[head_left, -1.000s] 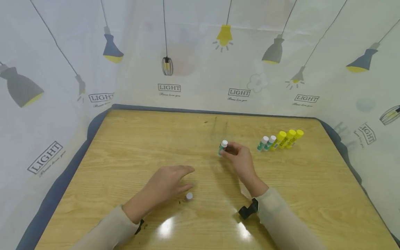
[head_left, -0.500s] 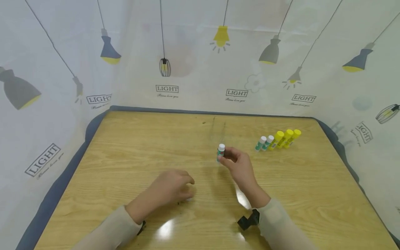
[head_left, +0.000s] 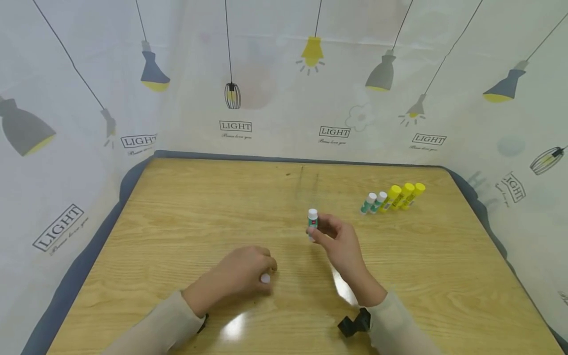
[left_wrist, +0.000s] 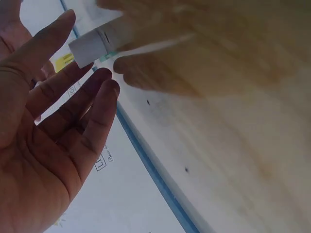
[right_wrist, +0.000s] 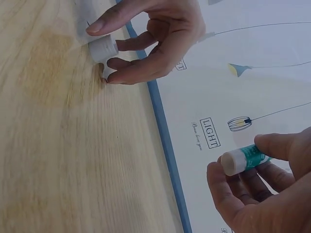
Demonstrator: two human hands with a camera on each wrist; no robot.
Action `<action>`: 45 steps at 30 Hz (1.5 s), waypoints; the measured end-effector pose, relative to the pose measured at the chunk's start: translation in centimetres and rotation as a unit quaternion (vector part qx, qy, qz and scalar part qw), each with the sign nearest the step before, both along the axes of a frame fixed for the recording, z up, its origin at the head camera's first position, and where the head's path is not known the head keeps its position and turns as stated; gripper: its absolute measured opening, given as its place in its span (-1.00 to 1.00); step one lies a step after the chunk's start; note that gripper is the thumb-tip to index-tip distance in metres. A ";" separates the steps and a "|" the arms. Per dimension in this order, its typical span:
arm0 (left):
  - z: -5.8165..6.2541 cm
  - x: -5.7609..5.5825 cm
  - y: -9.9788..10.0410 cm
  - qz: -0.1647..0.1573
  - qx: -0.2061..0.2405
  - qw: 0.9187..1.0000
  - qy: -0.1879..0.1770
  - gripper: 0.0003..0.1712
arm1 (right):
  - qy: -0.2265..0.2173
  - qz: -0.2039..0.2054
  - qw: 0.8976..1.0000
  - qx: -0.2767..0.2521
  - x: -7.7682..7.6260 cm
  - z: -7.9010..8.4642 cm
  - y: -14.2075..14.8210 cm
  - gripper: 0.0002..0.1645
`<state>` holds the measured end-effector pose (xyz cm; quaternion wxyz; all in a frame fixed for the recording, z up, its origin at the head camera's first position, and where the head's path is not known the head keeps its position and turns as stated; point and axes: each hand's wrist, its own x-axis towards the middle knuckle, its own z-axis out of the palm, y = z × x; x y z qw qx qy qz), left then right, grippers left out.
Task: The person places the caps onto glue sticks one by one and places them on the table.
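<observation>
My left hand (head_left: 241, 271) is low over the table, its thumb and index finger curled around a small white cap (head_left: 265, 278). In the left wrist view the cap (left_wrist: 90, 48) stands on the glossy tabletop between thumb and fingers; contact with the thumb is hard to judge. My right hand (head_left: 343, 241) pinches a glue stick (head_left: 312, 219) with a green label and white cap, held upright above the table. From the right wrist view, the pale end of this glue stick (right_wrist: 234, 162) faces the camera, with the thumb on one side and fingers on the other.
At the right back stand two green-and-white glue sticks (head_left: 368, 203) and several yellow glue sticks (head_left: 401, 197) in a row. The wooden table (head_left: 199, 207) meets a lamp-printed curtain (head_left: 275, 98) at the back and sides.
My left hand has lowered and closed its fingers around the white cap. My right hand has brought the glue stick slightly nearer and turned it more upright.
</observation>
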<state>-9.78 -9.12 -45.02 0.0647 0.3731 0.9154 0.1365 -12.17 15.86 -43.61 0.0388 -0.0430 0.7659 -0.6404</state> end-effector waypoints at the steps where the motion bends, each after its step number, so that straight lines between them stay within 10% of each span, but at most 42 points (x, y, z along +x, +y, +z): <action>1: -0.1 0.0 0.0 -0.002 0.002 1.000 -0.003 -0.70 | 0.000 0.001 1.000 -0.004 0.1 0.0 0.0 -0.59; 28: -0.1 0.1 -0.2 0.009 0.031 0.999 -0.010 -0.88 | 0.019 -0.012 1.000 -0.013 2.8 0.7 0.4 -0.62; 45: 0.2 0.3 -0.3 0.051 0.095 0.993 0.047 -0.87 | 0.011 -0.016 1.000 -0.021 3.8 0.5 -0.1 -0.65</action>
